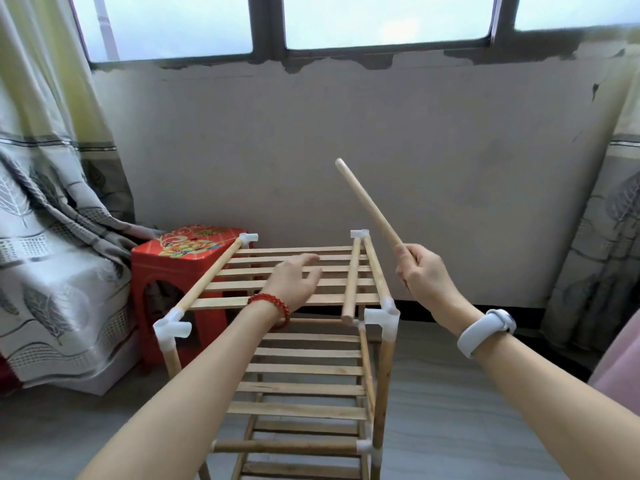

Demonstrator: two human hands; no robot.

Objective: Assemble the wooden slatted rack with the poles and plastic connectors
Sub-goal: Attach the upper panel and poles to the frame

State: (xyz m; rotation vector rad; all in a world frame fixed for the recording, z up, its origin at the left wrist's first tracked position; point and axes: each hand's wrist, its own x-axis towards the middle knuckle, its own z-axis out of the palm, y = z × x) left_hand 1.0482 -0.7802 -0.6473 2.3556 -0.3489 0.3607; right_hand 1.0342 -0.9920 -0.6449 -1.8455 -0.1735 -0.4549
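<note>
The wooden slatted rack [301, 372] stands before me with several tiers, its poles joined by white plastic connectors [173, 327]. My right hand [424, 273] grips a loose wooden pole [367, 200] by its lower end, the pole slanting up and to the left above the rack's right side. My left hand [298, 280] hovers over or rests on the top tier's slats [239, 284] with fingers spread and straight. A second loose pole [350, 282] lies across the top slats near the right rail, its near end sticking past the edge.
A red plastic stool [166, 261] stands just left of and behind the rack. Patterned curtains [48, 237] hang at the left and at the right [602, 237]. A grey wall under a window is behind; grey floor [467, 410] lies around the rack.
</note>
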